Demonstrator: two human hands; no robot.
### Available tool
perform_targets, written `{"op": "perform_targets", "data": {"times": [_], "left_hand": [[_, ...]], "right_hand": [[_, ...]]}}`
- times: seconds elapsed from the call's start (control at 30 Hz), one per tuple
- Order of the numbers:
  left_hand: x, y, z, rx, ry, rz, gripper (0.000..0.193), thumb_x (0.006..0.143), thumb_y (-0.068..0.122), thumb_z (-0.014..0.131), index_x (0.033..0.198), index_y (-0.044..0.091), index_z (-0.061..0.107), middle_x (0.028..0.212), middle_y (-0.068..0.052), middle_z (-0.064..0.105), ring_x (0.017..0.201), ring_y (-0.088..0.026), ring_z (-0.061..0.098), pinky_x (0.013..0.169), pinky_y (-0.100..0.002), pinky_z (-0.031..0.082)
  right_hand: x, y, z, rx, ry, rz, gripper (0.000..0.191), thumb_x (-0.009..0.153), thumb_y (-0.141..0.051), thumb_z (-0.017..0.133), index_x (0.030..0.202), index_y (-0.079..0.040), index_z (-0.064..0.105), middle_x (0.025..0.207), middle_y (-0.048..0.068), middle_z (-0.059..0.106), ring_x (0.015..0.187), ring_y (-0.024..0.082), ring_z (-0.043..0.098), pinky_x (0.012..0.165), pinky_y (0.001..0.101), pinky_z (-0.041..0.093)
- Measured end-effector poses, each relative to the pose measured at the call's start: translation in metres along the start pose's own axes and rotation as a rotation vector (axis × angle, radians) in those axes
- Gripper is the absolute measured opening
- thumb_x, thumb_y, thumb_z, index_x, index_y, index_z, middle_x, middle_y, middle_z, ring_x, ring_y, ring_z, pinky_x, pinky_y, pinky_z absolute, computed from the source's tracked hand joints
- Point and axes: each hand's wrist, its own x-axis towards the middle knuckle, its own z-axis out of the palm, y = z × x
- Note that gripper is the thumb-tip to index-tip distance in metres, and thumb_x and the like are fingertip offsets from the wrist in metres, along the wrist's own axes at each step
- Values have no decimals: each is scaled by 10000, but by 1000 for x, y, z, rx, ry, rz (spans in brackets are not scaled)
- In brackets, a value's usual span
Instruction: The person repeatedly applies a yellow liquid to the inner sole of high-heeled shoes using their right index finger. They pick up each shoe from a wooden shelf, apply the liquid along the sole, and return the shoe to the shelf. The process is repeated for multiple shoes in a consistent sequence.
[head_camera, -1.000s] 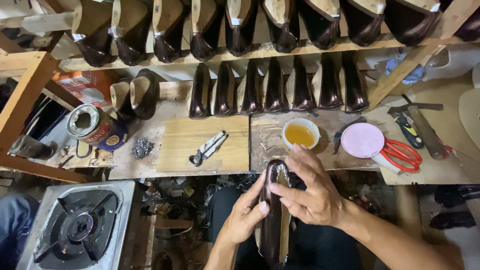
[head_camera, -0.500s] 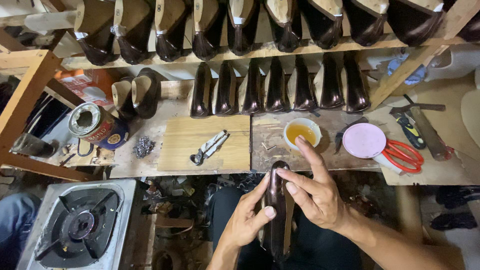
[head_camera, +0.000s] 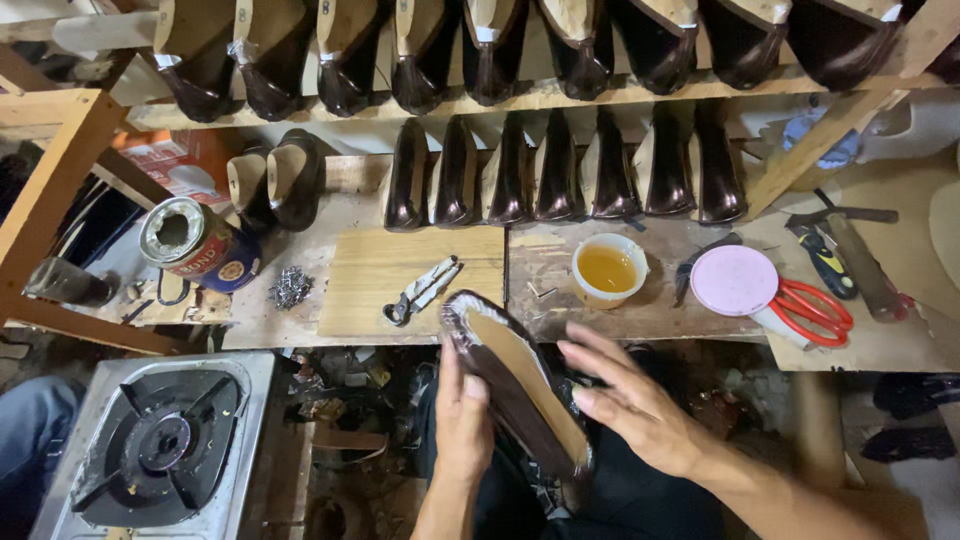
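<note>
Lasted shoe (head_camera: 515, 385): now tilted sole-up, toe toward the glue cup (head_camera: 607, 268), held over the lap below the tabletop (head_camera: 420, 275) | left hand (head_camera: 463, 420): grip pressed along its side | right hand (head_camera: 630, 405): lifted off since earlier, fingers spread, beside the sole | earlier: shoe was clasped upright by both hands.

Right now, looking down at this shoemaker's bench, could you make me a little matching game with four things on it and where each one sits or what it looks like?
Things:
1. scissors
2. cup
3. pincers
4. shoe

Descriptions:
A. lying on the pale wooden board
B. red handles, beside the pink lid
C. held sole-up by the left hand
D. filled with amber liquid

Pairs: 1-B, 2-D, 3-A, 4-C
</note>
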Motion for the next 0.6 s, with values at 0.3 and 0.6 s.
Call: {"op": "perform_targets", "data": {"times": [0.3, 0.6], "left_hand": [[-12, 18, -8, -522, -207, -590, 765, 1020, 573, 447, 1546, 22, 379, 1503, -273, 485, 1298, -457, 561, 965, -558, 548], [-48, 15, -4, -842, -311, -541, 815, 1014, 578, 497, 1638, 125, 234, 1614, -276, 336, 1246, -519, 559, 871, -536, 604]], "right_hand": [[-1, 7, -23, 405, 58, -25, 774, 940, -314, 603, 1602, -57, 293, 1671, 150, 348, 1510, 336, 393, 1180, 461, 359], [63, 29, -61, -944, 418, -134, 508, 879, -462, 687, 1225, -92, 730, 1677, 118, 284, 1531, 413, 298, 1224, 477, 318]]}}
